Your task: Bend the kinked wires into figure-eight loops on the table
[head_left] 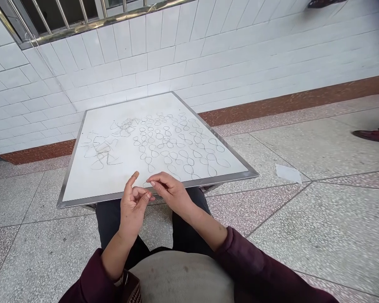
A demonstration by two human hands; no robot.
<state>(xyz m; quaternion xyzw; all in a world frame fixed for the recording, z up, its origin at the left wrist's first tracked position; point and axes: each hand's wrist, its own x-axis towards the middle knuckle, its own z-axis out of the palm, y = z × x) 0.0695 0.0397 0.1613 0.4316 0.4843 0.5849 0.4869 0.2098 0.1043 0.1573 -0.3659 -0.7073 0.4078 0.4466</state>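
Both my hands are held close together over the near edge of a white table [82, 176] with a metal rim. My left hand [133, 206] pinches thumb against fingertips, its index finger raised. Just above it, my right hand [173, 193] pinches a thin wire [144, 184], which shows as a small curve beside its fingertips. The left fingertips seem to hold the same wire, though it is too fine to follow between the hands. Beyond them lie many thin wires bent into figure-eight loops [166, 141], spread over the table's middle and right.
Tangled loose wires [102, 150] lie on the table's left side, with another tangle [128, 124] farther back. A white tiled wall [177, 63] stands behind the table. On the speckled floor rests a white paper [288, 173]. A person's shoe [372, 135] shows at far right.
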